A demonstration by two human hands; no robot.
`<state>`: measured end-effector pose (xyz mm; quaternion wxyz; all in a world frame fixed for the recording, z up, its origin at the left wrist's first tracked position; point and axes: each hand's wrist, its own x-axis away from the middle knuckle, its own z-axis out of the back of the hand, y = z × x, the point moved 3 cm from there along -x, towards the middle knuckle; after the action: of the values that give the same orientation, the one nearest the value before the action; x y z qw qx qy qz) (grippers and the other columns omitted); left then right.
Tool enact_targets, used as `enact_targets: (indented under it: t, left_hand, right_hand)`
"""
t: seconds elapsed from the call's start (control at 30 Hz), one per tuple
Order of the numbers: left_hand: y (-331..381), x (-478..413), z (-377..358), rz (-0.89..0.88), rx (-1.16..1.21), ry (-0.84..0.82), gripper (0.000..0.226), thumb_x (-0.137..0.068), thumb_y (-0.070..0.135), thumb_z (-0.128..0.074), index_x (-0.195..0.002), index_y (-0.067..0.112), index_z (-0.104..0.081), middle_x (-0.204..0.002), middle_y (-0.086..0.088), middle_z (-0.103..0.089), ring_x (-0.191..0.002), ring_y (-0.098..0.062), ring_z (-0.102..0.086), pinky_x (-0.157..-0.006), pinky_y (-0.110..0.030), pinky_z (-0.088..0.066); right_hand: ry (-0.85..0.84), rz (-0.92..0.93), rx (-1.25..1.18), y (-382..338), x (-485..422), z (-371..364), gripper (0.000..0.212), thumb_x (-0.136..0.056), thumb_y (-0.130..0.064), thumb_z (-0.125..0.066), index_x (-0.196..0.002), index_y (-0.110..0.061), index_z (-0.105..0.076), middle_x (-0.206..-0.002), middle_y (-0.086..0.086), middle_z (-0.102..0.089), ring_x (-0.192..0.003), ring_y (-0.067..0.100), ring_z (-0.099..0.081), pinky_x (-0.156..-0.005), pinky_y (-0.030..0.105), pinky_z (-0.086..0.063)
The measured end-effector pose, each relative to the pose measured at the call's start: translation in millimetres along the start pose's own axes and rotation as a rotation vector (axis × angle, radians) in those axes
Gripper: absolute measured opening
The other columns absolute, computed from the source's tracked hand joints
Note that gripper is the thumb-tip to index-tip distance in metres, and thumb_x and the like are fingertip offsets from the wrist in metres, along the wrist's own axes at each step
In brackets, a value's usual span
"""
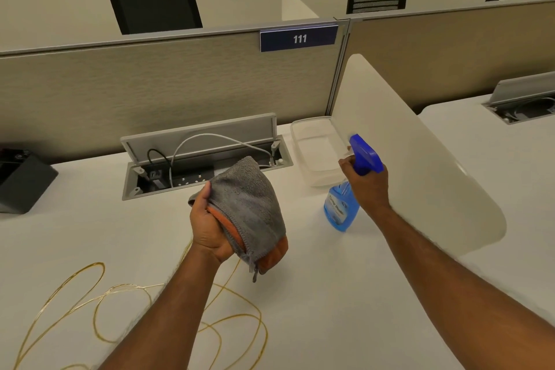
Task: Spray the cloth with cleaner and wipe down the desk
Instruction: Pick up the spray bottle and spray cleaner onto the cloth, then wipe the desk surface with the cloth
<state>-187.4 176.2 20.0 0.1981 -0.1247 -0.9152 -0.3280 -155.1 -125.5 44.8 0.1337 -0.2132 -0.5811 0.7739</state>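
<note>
My left hand [207, 227] grips a folded cloth [250, 204], grey on the outside and orange inside, and holds it up above the white desk [345, 294]. My right hand [368, 186] is closed around the neck of a spray bottle [341, 210] with a dark blue trigger head and light blue liquid. The nozzle points left toward the cloth. The bottle is tilted and its base is at or just above the desk surface; I cannot tell which.
An open cable tray [207, 165] with wires is sunk into the desk behind the cloth. A clear plastic container [318, 150] stands at the back right, beside a white side divider [414, 159]. A thin yellow wire [126, 303] loops over the near desk. A black box [21, 180] sits far left.
</note>
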Motion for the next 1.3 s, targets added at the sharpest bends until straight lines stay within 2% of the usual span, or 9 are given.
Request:
enact_targets:
  t: [0.13, 0.27, 0.4, 0.53, 0.7, 0.8, 0.97, 1.13, 1.3]
  left_hand:
    - [0.6, 10.7, 2.3, 0.002, -0.027, -0.015, 0.048, -0.093, 0.054, -0.048, -0.121, 0.02, -0.065, -0.114, -0.013, -0.074, -0.097, -0.034, -0.073, -0.076, -0.049, -0.059]
    - [0.8, 23.4, 12.2, 0.013, -0.069, 0.01, 0.05, -0.093, 0.058, -0.048, -0.12, 0.019, -0.064, -0.107, -0.013, -0.076, -0.091, -0.033, -0.075, -0.069, -0.047, -0.059]
    - [1.9, 40.4, 22.8, 0.047, -0.095, 0.029, 0.065, -0.09, 0.067, -0.046, -0.125, 0.015, -0.063, -0.115, -0.017, -0.073, -0.097, -0.036, -0.072, -0.074, -0.05, -0.06]
    - [7.3, 66.7, 32.5, 0.068, -0.109, -0.002, 0.082, -0.085, 0.075, -0.042, -0.132, 0.009, -0.059, -0.127, -0.024, -0.065, -0.113, -0.039, -0.066, -0.085, -0.049, -0.058]
    - [22.3, 99.5, 49.2, 0.001, -0.1, -0.057, 0.075, -0.094, 0.068, -0.029, -0.127, 0.01, -0.063, -0.124, -0.02, -0.068, -0.114, -0.032, -0.067, -0.083, -0.039, -0.059]
    - [32.2, 118.2, 63.3, 0.0, -0.118, -0.073, 0.069, -0.098, 0.061, -0.029, -0.133, 0.01, -0.059, -0.128, -0.019, -0.066, -0.12, -0.031, -0.063, -0.096, -0.04, -0.055]
    - [48.3, 145.1, 92.8, 0.006, -0.152, -0.003, 0.056, -0.103, 0.045, -0.031, -0.134, 0.006, -0.057, -0.126, -0.02, -0.067, -0.118, -0.03, -0.064, -0.096, -0.038, -0.056]
    - [75.2, 172.0, 130.7, -0.022, -0.203, 0.313, 0.049, -0.095, 0.05, -0.045, -0.117, 0.01, -0.064, -0.112, -0.02, -0.071, -0.107, -0.037, -0.065, -0.096, -0.053, -0.051]
    - [116.1, 188.8, 170.2, -0.034, -0.306, 0.512, 0.027, -0.1, 0.042, -0.047, -0.093, 0.019, -0.058, -0.097, -0.01, -0.065, -0.094, -0.031, -0.061, -0.093, -0.048, -0.049]
  right_hand:
    - [0.052, 0.035, 0.05, -7.9, 19.7, 8.0, 0.067, -0.075, -0.024, -0.084, -0.128, -0.004, -0.048, -0.119, 0.011, -0.057, -0.105, 0.017, -0.056, -0.092, 0.029, -0.049]
    - [0.397, 0.211, 0.167, -18.4, 83.9, 13.7, 0.042, -0.081, -0.025, -0.078, -0.108, -0.004, -0.053, -0.101, 0.01, -0.053, -0.091, 0.026, -0.053, -0.081, 0.033, -0.047]
    - [-0.054, 0.238, 0.105, -44.8, 147.9, -42.2, 0.02, -0.082, -0.012, -0.076, -0.089, -0.017, -0.058, -0.084, -0.003, -0.057, -0.076, 0.013, -0.055, -0.065, 0.023, -0.042]
    - [-0.399, 0.228, 0.05, -78.2, 199.4, -109.2, 0.016, -0.084, -0.032, -0.071, -0.095, -0.022, -0.064, -0.087, -0.009, -0.062, -0.084, 0.009, -0.059, -0.069, 0.013, -0.045]
    - [-0.422, 0.154, 0.099, -95.8, 233.2, -153.8, 0.047, -0.08, -0.063, -0.06, -0.11, -0.027, -0.063, -0.099, -0.011, -0.062, -0.093, 0.003, -0.059, -0.077, 0.015, -0.052]
    - [-0.438, 0.128, 0.144, -99.9, 251.8, -166.3, 0.054, -0.077, -0.068, -0.058, -0.112, -0.028, -0.062, -0.099, -0.014, -0.062, -0.091, 0.0, -0.059, -0.076, 0.015, -0.053]
    - [-0.434, 0.149, 0.203, -110.3, 279.6, -180.5, 0.033, -0.082, -0.049, -0.064, -0.103, -0.024, -0.068, -0.088, -0.014, -0.067, -0.08, 0.003, -0.063, -0.07, 0.018, -0.055]
    - [-0.424, 0.078, 0.214, -105.9, 298.3, -185.2, 0.002, -0.091, -0.028, -0.065, -0.092, -0.027, -0.066, -0.079, -0.015, -0.067, -0.073, 0.002, -0.064, -0.067, 0.015, -0.055]
    - [-0.365, -0.136, 0.129, -90.3, 293.0, -169.7, 0.017, -0.092, -0.019, -0.063, -0.08, -0.031, -0.063, -0.077, -0.011, -0.068, -0.071, 0.006, -0.064, -0.059, 0.011, -0.046]
